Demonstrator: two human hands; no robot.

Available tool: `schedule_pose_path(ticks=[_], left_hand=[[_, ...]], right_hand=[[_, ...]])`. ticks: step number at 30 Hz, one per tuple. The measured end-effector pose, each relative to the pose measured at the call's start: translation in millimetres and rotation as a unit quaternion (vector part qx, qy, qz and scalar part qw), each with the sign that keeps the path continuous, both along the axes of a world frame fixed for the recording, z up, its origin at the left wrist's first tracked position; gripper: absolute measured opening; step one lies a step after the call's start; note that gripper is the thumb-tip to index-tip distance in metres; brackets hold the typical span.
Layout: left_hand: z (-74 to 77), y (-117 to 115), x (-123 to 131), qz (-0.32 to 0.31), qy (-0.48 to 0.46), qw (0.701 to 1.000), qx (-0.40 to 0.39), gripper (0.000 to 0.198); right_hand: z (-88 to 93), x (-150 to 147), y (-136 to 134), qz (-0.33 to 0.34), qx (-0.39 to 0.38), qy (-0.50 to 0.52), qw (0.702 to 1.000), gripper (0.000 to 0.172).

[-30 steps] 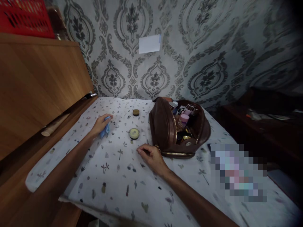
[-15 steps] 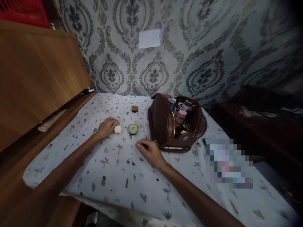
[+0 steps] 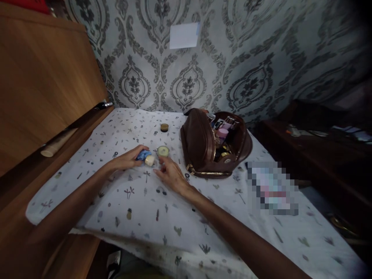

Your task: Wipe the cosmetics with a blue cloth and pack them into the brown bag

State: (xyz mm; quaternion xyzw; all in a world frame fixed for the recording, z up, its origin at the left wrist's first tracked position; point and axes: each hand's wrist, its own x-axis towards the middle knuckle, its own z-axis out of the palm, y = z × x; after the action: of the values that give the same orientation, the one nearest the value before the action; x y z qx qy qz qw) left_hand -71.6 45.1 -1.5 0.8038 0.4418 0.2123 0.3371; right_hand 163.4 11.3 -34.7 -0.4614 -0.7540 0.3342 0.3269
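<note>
In the head view my left hand (image 3: 130,157) is closed around a small blue container with a cream lid (image 3: 149,160). It lies tilted, lid towards the right. Just right of it my right hand (image 3: 172,174) has thumb and fingers apart, with nothing seen between them. Right beyond those fingertips stands a small round jar with a pale green top (image 3: 163,151). Farther back sits another little jar, dark with a brownish top (image 3: 164,127). A brown cosmetic bag (image 3: 196,143), unzipped, stands to the right with several items inside, among them a pink-lidded one (image 3: 223,133).
A white patterned cloth (image 3: 145,217) covers the table. On the right lies a blurred-out object (image 3: 273,190). A wooden panel (image 3: 49,69) rises at the left, with a beige tube (image 3: 58,143) along its base. Behind is the papered wall (image 3: 157,85).
My left hand has taken hold of the blue container and tipped it, so its blue side shows. My right hand has moved left and up towards it, fingers spreading. The view has shifted slightly.
</note>
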Motion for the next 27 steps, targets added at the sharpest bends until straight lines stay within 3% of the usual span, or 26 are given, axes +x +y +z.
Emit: schedule_pose_path(ticks=[4,7,15,21,24,27], left_hand=[[-1.5,-7.6,1.7,0.012,-0.029,0.999,0.019,0.037],[0.2,-13.1,10.9,0.011,-0.073,0.997,0.0,0.039],[19.6,-20.9,45.4,-0.02,-0.058,0.994,0.086,0.031],[-4.3,-31.2,68.6,-0.066,-0.075,0.968,0.231,0.027],[-14.8,-38.1,67.0,-0.081,-0.082,0.944,0.311,0.031],[-15.6,-43.8,64.1,-0.128,-0.101,0.917,0.364,0.036]], right_hand=[[-2.3,-11.3,-2.1,-0.031,0.01,-0.028,0.999,0.043],[-0.5,-10.6,-4.3,-0.046,-0.003,-0.011,0.999,0.036],[-4.8,8.1,-10.3,-0.033,-0.078,0.194,0.977,0.042],[-12.8,18.7,-16.9,-0.048,-0.072,0.218,0.972,0.024],[-12.6,20.7,-19.4,-0.065,-0.077,0.19,0.977,0.027],[-11.6,22.2,-19.5,-0.068,-0.097,0.192,0.974,0.032]])
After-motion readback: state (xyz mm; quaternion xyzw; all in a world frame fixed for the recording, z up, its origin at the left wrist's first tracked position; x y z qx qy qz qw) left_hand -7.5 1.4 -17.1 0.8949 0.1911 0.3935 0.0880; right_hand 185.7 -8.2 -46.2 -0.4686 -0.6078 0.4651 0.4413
